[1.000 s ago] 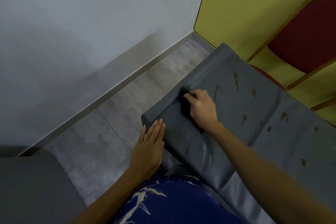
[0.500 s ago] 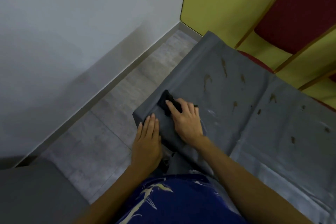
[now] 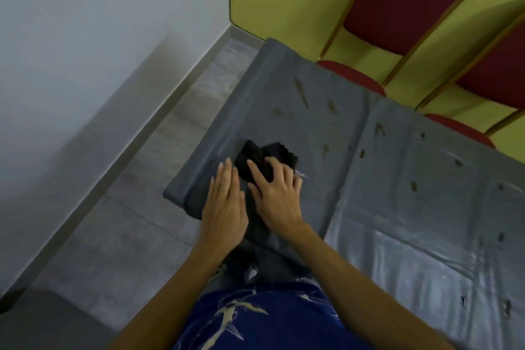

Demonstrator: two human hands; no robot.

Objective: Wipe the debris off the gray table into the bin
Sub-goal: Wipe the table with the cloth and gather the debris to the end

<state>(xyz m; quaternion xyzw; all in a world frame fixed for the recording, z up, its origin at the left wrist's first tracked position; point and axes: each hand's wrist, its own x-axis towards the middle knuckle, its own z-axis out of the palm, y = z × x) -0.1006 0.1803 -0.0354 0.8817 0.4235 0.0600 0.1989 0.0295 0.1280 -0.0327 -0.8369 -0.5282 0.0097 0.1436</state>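
Your left hand (image 3: 224,204) is lying flat and open on the near corner of the gray surface (image 3: 397,236), fingers together, holding nothing; it sits just beside the edge, as if bracing the covering or making a wall for crumbs. Touching it on the right, your right hand (image 3: 277,196) is pressing down on a black cloth (image 3: 255,158), fingers spread and curled over it, gripping it against the surface rather than lifting it.

By the look of it you are working through the wiping step, gathering at the corner nearest you. Further right, brown debris (image 3: 301,89) is lying scattered across the surface, with more specks well apart toward the far right edge, so most of the job seems undone. Two red chairs (image 3: 397,3) are standing beyond the far side.

The bin is not showing anywhere, so I cannot tell where it stands. The next move is likely calling for a reach out to the right with the cloth, past the crease, then a pull back toward the edge where the bin waits.
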